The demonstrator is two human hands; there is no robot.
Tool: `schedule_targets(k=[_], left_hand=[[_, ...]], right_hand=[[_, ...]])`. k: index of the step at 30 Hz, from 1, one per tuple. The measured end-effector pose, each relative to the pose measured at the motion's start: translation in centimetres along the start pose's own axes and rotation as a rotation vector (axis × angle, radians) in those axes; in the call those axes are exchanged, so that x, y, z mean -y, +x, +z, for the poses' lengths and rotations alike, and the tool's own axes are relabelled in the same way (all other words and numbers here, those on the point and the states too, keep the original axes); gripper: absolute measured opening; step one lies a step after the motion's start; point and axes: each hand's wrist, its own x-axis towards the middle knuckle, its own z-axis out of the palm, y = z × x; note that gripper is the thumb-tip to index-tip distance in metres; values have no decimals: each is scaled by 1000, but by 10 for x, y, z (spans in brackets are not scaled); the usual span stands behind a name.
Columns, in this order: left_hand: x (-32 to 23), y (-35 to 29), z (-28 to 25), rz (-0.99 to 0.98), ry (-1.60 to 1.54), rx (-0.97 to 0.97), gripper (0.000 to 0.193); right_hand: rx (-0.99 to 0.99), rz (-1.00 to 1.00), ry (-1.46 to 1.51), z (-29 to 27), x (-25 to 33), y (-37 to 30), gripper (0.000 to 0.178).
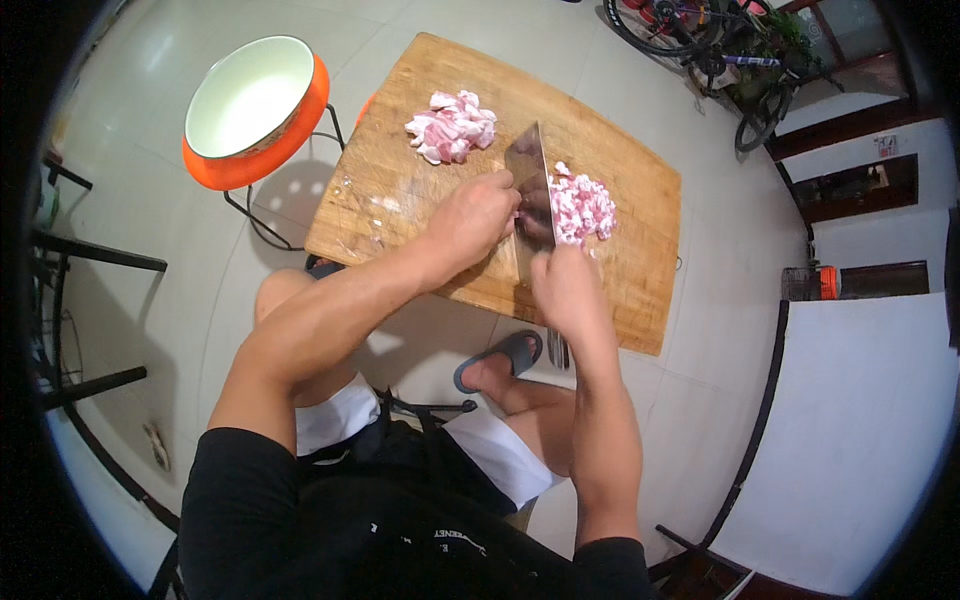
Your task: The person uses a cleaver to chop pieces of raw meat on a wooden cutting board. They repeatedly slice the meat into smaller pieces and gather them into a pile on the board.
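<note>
My right hand [568, 285] is wrapped round a cleaver [530, 180], its broad blade standing on edge on a wooden cutting board [380, 190]. The handle sticks out behind the hand toward me. Close against the blade's left side, my left hand [475, 218] is closed with curled fingers. A small pinkish bit of raw meat shows at its fingertips, mostly hidden. Beyond that hand lies a pile of larger raw meat chunks [452, 127]. To the right of the blade sits a heap of finely diced meat [584, 207].
A white enamel bowl [250, 95] rests on an orange stool [215, 174] with black metal legs at the left. Bicycles [745, 62] stand at the far right. My slippered foot [500, 365] is below the board's near edge. Black metal bars [100, 252] jut in from the left.
</note>
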Motion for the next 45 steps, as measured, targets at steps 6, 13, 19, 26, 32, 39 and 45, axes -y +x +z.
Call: schedule_targets(k=[6,13,19,26,32,39,45], left_hand=[[12,-4,-5,85,-54,92,12],[18,-3,-10,-98,-60,-41,16],[14,-8,-7,-19,79,-53,18],[8,-7,-8,17,23,-7,16],[5,-5,-6,-38,6,30,12],[16,4,-8,19,-51,96,13],[8,-12,-5,74,54,-20,13]], right_hand=[[134,144,462,-9,-23,66,35],[71,175,682,-17,-53,44,25],[-95,-59,266,-10,-50,24,30],[-164,-50,-91,-23,-5,-10,33],[-167,-105,-204,-17,-4,-14,34],[-59,-56,-110,-12,12,27,36],[84,60,171,-10,-10,49,38]])
